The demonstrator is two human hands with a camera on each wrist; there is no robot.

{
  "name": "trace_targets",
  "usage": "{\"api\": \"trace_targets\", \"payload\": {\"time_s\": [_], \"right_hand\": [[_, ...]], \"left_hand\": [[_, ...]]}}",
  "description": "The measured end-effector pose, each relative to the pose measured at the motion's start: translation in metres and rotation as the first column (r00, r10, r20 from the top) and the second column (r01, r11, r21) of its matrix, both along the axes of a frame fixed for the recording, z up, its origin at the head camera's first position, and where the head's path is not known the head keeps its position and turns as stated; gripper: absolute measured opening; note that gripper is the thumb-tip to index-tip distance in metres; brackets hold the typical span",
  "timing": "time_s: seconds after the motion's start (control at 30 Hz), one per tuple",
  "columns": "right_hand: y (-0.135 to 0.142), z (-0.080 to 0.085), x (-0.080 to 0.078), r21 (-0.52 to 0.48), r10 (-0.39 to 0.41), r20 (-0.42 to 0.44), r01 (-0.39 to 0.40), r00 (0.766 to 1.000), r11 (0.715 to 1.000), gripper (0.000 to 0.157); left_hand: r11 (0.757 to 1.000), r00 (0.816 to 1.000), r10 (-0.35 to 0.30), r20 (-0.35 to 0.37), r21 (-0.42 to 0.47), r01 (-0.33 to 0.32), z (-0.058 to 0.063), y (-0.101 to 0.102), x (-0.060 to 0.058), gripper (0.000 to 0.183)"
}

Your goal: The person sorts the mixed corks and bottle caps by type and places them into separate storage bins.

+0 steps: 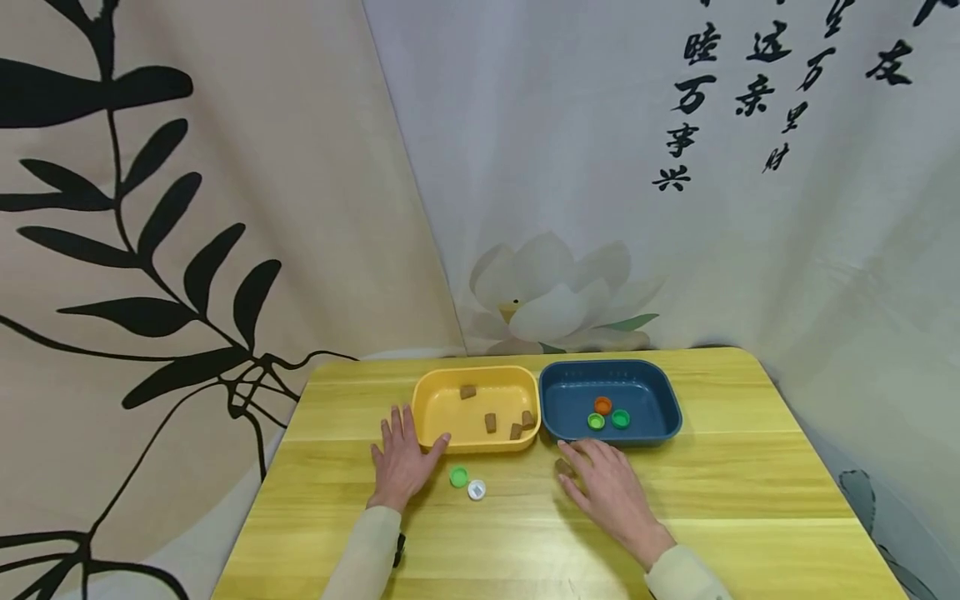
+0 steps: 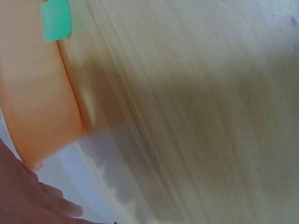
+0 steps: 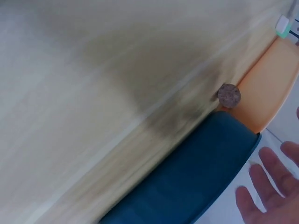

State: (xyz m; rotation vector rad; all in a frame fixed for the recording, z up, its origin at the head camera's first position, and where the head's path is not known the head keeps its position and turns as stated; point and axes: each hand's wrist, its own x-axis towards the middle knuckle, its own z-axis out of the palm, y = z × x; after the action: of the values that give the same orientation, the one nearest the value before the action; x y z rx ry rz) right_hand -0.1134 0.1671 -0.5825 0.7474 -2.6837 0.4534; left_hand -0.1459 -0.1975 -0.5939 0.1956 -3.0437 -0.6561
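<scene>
My left hand (image 1: 402, 467), fingers spread, rests at the front left corner of the yellow tray (image 1: 444, 447), its thumb along the front rim. Several brown corks (image 1: 491, 422) lie inside that tray. Over the table, just in front of the blue tray (image 1: 652, 437), my right hand (image 1: 611, 492) reaches with fingers extended. A single cork (image 1: 564, 470) lies beside its fingertips, partly covered in the head view. In the right wrist view this cork (image 3: 229, 95) shows its round end, apart from the loosely spread fingers (image 3: 267, 186).
Inside the blue tray are an orange cap (image 1: 603, 406), a light green cap (image 1: 596, 422) and a green cap (image 1: 621, 419). Another green cap (image 1: 459, 477) and a white cap (image 1: 476, 490) lie on the wooden table (image 1: 750, 500) between the hands. Curtains (image 1: 322, 208) hang behind.
</scene>
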Motion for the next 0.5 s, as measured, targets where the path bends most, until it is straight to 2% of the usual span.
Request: {"api": "trace_targets", "payload": {"time_s": [0.3,0.5], "right_hand": [[-0.0049,-0.0085,0.0021,0.124,-0.046,0.148,0.028,0.988,0.992,0.059],[-0.0070,-0.0088,-0.0034,0.142,-0.052,0.233,0.019,0.971,0.990,0.063]], "left_hand": [[1.000,1.000,-0.007,0.000,0.029,0.007,-0.0034,0.0002,0.0003,0.112],[1.000,1.000,-0.005,0.005,0.022,0.005,-0.0057,0.0002,-0.0011,0.113]]}}
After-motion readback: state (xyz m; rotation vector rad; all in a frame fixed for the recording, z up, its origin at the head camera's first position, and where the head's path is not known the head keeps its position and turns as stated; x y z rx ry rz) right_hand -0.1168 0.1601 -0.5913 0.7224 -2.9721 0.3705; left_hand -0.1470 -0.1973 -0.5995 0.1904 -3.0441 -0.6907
